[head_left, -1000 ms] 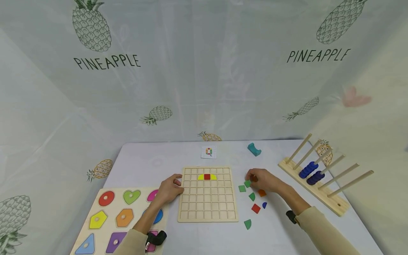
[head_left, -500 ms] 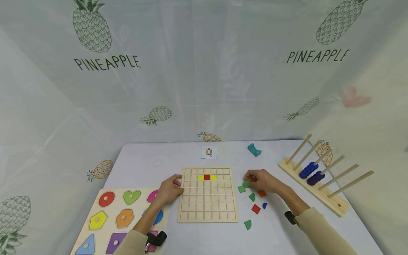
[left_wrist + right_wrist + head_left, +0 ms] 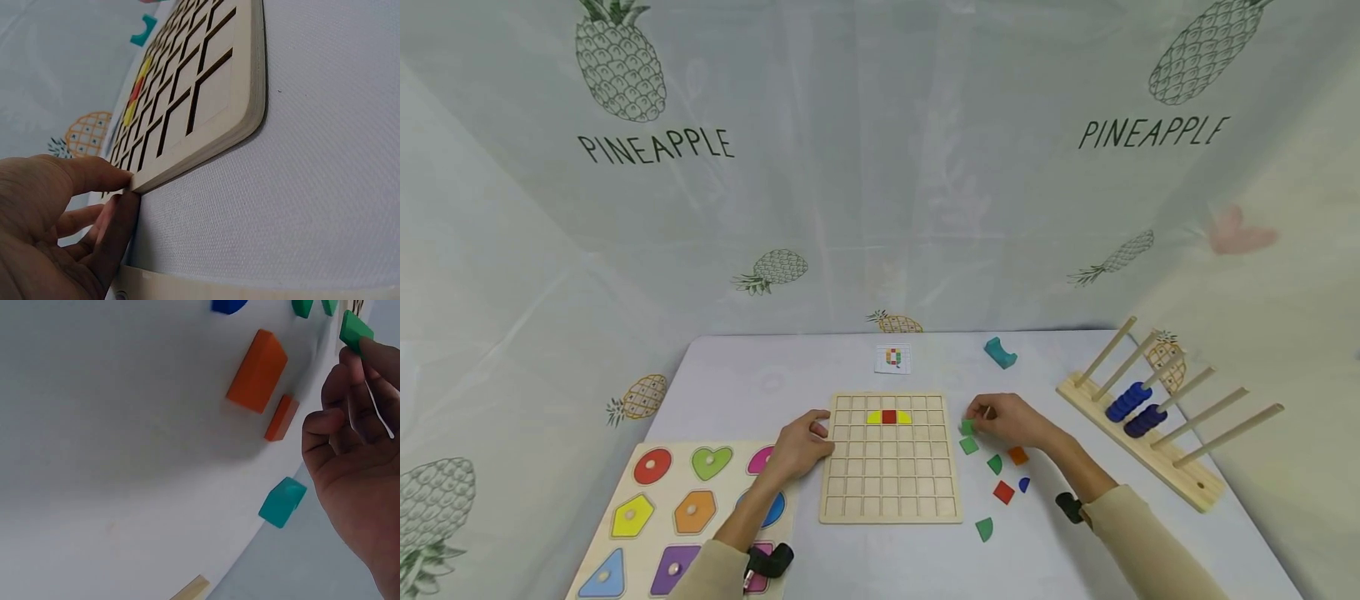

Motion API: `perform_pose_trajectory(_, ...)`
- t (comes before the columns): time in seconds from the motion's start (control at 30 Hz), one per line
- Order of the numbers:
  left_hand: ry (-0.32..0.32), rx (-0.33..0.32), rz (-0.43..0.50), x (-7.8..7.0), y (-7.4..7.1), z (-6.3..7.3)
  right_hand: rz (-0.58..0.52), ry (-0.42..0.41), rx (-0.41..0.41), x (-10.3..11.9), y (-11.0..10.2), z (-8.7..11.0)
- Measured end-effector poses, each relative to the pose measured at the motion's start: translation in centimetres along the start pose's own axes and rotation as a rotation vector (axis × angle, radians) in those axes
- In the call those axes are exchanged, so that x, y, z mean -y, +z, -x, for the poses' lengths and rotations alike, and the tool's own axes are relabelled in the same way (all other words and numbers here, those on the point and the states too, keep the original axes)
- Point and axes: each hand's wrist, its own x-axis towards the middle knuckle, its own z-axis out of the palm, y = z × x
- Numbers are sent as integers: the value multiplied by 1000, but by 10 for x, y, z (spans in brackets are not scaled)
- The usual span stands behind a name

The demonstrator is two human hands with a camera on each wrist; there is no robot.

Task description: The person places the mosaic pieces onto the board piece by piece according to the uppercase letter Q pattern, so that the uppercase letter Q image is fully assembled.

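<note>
A wooden grid board (image 3: 891,475) lies mid-table, with a red square (image 3: 889,417) between two yellow quarter-round pieces in one of its upper rows. My left hand (image 3: 801,446) holds the board's left edge, thumb and index finger meeting at the rim in the left wrist view. Between thumb and fingertips of my right hand (image 3: 1009,419) is a green square tile (image 3: 355,330), raised off the table right of the board. Near that hand lie another green square (image 3: 968,446), green quarter-rounds (image 3: 995,463), an orange square (image 3: 1018,455), a red square (image 3: 1003,492) and a blue half-round (image 3: 1024,484).
A small pattern card (image 3: 892,359) lies behind the board. To its right is a teal arched block (image 3: 1001,353). A peg stand (image 3: 1138,442) with blue rings occupies the right side. A knob shape puzzle (image 3: 677,475) lies at the left, partly under the left arm.
My right hand has moved left toward the board, taking the green square tile with it. The left hand stays at the board's edge.
</note>
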Motion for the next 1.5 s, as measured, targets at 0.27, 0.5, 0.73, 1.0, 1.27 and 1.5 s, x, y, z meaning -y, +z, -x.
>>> perform_pose_trajectory(0.27,-1,-4,-6,0,-1,0,-63,-16,-12,16,5,-10)
perform_pose_trajectory(0.5,1,-3,-4,-1,-1,0,-103,-41,6,28,16,-28)
perform_pose_trajectory(0.73,1,-1,-4,-3,0,0,-101,-105,20,45,29,-41)
perform_pose_trajectory(1.0,7,-3,-8,-2,0,-1,-114,-98,38,57,43,-48)
perform_pose_trajectory(1.27,3,-2,-13,-3,0,-1,-110,-66,40,61,55,-50)
perform_pose_trajectory(1.5,3,-2,-14,-1,0,1,-68,-83,22,65,63,-50)
